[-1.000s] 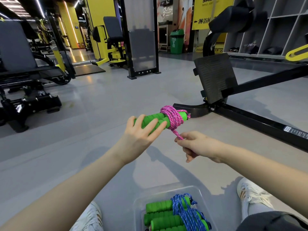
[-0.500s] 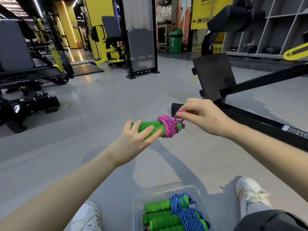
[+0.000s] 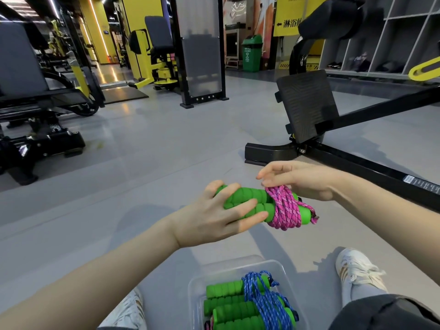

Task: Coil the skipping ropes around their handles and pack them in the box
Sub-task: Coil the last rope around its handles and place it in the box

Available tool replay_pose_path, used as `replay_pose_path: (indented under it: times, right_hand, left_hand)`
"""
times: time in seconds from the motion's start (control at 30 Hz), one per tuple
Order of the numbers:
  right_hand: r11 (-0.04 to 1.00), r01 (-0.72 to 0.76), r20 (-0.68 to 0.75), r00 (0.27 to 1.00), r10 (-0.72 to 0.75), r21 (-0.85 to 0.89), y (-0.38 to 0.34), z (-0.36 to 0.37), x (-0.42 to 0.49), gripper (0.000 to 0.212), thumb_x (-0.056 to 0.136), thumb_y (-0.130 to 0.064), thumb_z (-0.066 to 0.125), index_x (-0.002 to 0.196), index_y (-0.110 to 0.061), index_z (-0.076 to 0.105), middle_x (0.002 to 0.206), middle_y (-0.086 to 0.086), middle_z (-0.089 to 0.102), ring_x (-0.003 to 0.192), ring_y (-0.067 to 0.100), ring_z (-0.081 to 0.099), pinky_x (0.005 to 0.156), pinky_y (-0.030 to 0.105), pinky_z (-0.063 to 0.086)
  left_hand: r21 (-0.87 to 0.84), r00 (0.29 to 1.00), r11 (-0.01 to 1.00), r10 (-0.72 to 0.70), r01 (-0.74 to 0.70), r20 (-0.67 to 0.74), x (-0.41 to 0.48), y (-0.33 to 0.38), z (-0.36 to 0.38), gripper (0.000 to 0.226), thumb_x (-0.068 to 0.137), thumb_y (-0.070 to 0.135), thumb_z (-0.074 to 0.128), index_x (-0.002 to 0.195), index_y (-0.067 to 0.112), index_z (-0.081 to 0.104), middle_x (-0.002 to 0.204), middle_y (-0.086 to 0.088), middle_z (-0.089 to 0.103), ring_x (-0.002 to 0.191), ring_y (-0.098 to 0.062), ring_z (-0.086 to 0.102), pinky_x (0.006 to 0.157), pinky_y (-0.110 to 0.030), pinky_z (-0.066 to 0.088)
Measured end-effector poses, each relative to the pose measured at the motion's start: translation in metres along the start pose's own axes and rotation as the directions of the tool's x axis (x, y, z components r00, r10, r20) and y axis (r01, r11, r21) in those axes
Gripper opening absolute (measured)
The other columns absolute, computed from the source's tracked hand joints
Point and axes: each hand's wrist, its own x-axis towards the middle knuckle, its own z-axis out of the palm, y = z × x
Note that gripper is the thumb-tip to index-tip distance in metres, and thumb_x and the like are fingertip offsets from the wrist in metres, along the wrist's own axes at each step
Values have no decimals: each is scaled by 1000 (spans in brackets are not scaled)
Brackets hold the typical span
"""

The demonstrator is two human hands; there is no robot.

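Green foam handles, two of them laid side by side, were in our left hand, whose fingers were wrapped over their left ends; their long axis ran left to right across our view, a little lower at the right; the pink rope was bunched in crossing turns around their right half, with a short tail hanging off the far right end. Our right hand rested over the top of that coil, fingers bent and touching the upper strands; whether it pinched a strand or only pressed on the wrap, we could not tell.

We held the bundle up in the air, above the grey floor; the clear plastic box lay directly below and nearer to our body, between our two shoes, and it already held green handles bound with blue rope.

We judged the coiling nearly finished, with the loose tail yet to be tucked; the coming move would turn on the bundle lying almost parallel to the handles already in the box, so it could go straight down and toward us with little turning. Our left hand had the firm hold on bare foam and sat nearer the box, so we thought it the better one to lower the bundle; a loose tail might let the turns slip off the right end.
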Motion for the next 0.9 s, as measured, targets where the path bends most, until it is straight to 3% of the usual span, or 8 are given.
replay_pose_path:
  times: [0.07, 0.13, 0.47, 0.57, 0.67, 0.73, 0.8, 0.9]
  right_hand:
    - [981, -192, 88, 978, 189, 30, -2, -1, -4, 39, 79, -30, 60, 109, -4, 61, 95, 12, 68, 85, 24, 64, 78, 35, 53]
    - [960, -278, 158, 950, 269, 38, -2, 0, -6, 41, 80, -36, 57, 105, -4, 63, 93, 13, 71, 80, 25, 67, 77, 36, 55]
    - [944, -290, 152, 952, 267, 158, 1, 7, 1, 31, 85, -28, 50, 102, -4, 62, 84, 11, 73, 67, 20, 70, 63, 28, 58]
    - [934, -273, 102, 961, 256, 232, 3, 12, 5, 30, 89, -28, 48, 103, -5, 61, 85, 10, 72, 67, 20, 70, 60, 28, 58]
    - [875, -209, 10, 974, 227, 437, 7, 20, 10, 34, 92, -29, 46, 111, -5, 61, 93, 12, 71, 74, 24, 69, 61, 31, 56]
    - [813, -105, -81, 980, 183, 573, 13, 28, 14, 33, 93, -29, 46, 111, -8, 63, 97, 9, 71, 79, 22, 68, 67, 32, 56]
    - [778, -18, -163, 974, 154, 628, 18, 37, 16, 27, 94, -28, 46, 105, -12, 65, 94, 4, 72, 82, 18, 68, 74, 32, 54]
    - [741, 87, -278, 951, 137, 666, 21, 50, 20, 28, 94, -26, 49, 114, -11, 61, 105, 7, 67, 91, 21, 64, 73, 34, 53]
  left_hand:
    - [21, 1000, 1000, 10, -10, -1, 0, -6, 1, 40, 96, 18, 53, 134, 22, 46, 124, -3, 51, 103, -37, 56, 84, -43, 45]
    - [37, 1000, 999, 27, -27, 5, -2, -9, 3, 43, 93, 23, 59, 134, 24, 46, 125, -3, 50, 103, -37, 56, 86, -44, 45]
    - [17, 981, 996, 88, -92, 171, -13, -28, 6, 38, 100, 15, 36, 136, 29, 36, 133, -13, 40, 118, -41, 46, 97, -56, 35]
    - [78, 982, 995, 47, -62, 183, -17, -30, 9, 42, 96, 11, 43, 134, 28, 37, 135, -15, 40, 122, -39, 48, 104, -61, 29]
    - [171, 989, 984, -76, 53, 130, -16, -34, 14, 44, 91, 5, 54, 130, 23, 42, 136, -19, 46, 124, -35, 51, 105, -63, 29]
    - [181, 966, 959, -240, 220, 96, -12, -34, 16, 46, 89, -3, 46, 129, 20, 46, 133, -21, 53, 122, -35, 54, 102, -63, 35]
    - [128, 879, 880, -468, 457, 86, -2, -28, 15, 50, 84, -2, 38, 129, 19, 47, 131, -21, 56, 119, -34, 56, 98, -63, 39]
    - [-26, 728, 731, -675, 682, 123, 18, -13, 10, 46, 87, 24, 44, 132, 18, 50, 129, -17, 57, 116, -32, 57, 96, -59, 41]
